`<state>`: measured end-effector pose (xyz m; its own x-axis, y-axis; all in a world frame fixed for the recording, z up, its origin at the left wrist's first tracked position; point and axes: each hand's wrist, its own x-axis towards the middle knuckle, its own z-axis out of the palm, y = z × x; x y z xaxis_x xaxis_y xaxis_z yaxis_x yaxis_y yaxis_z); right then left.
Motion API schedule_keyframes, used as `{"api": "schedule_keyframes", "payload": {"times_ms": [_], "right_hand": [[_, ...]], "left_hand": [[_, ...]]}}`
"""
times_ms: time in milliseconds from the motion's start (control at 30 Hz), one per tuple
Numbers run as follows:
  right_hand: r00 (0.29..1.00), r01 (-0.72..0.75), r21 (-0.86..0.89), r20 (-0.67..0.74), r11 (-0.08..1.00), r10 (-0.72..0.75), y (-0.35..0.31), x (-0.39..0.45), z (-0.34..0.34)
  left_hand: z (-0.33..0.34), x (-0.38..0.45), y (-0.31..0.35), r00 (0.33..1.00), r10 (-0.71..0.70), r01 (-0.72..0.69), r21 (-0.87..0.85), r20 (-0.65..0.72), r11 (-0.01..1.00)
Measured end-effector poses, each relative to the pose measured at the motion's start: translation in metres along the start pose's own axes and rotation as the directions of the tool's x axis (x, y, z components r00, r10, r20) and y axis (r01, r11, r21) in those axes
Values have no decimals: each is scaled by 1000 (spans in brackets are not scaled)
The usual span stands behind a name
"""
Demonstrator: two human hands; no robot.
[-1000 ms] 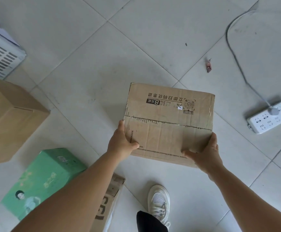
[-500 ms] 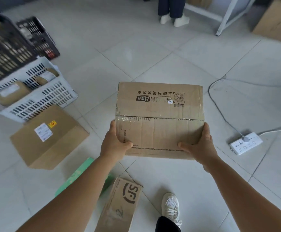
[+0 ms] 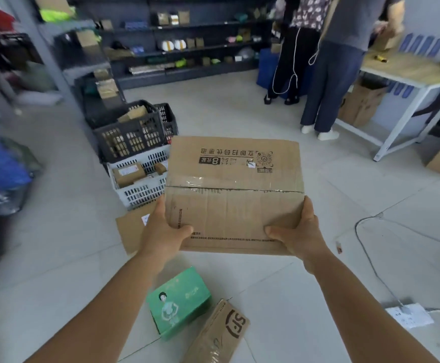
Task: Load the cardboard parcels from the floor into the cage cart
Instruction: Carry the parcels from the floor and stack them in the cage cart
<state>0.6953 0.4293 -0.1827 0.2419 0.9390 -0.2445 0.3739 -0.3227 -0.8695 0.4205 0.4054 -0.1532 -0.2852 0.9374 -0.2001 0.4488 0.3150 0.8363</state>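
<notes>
I hold a taped brown cardboard parcel with printed black text, raised in front of me above the floor. My left hand grips its near left corner and my right hand grips its near right corner. On the floor below lie a green box, a flat brown parcel with a dark logo, and another cardboard parcel partly hidden behind my left hand. I cannot make out a cage cart; the left edge is blurred.
A white crate and dark crates with small parcels stand ahead left. Two people stand by a white-framed table at the right. A power strip and cable lie on the floor right. Shelving lines the back.
My head has tilted up from the floor to the room. The parcel has risen with both hands still on it, and crates, shelves and people have come into view.
</notes>
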Motion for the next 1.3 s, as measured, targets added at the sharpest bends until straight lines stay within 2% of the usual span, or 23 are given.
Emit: {"api": "schedule_keyframes", "payload": {"times_ms": [167, 300, 467, 600, 767, 933, 1067, 1300], "right_hand": [[978, 141, -22, 160, 990, -136, -62, -27, 30], [924, 250, -2, 298, 968, -238, -100, -58, 58], [825, 364, 14, 458, 931, -330, -140, -112, 94], [702, 477, 99, 555, 873, -446, -167, -168, 126], [546, 516, 182, 683, 837, -485, -190, -250, 172], [408, 562, 243, 750, 791, -520, -204, -353, 216], [278, 580, 321, 786, 748, -553, -202, -443, 248], [95, 581, 373, 851, 723, -516, -186, -605, 282]], "left_hand": [[-70, -48, -6, 982, -42, 30, -63, -185, 998], [-117, -101, -12, 919, -89, 55, -98, -384, 994], [-170, -174, -24, 816, -158, 80, -162, -557, 984], [-212, -240, -42, 734, -208, 112, -186, -647, 976], [-256, -330, -58, 575, -277, 137, -243, -769, 960], [-298, -428, -87, 402, -319, 197, -259, -858, 945], [-329, -514, -117, 287, -344, 226, -286, -894, 931], [-372, -660, -168, 97, -391, 253, -357, -915, 899]]}}
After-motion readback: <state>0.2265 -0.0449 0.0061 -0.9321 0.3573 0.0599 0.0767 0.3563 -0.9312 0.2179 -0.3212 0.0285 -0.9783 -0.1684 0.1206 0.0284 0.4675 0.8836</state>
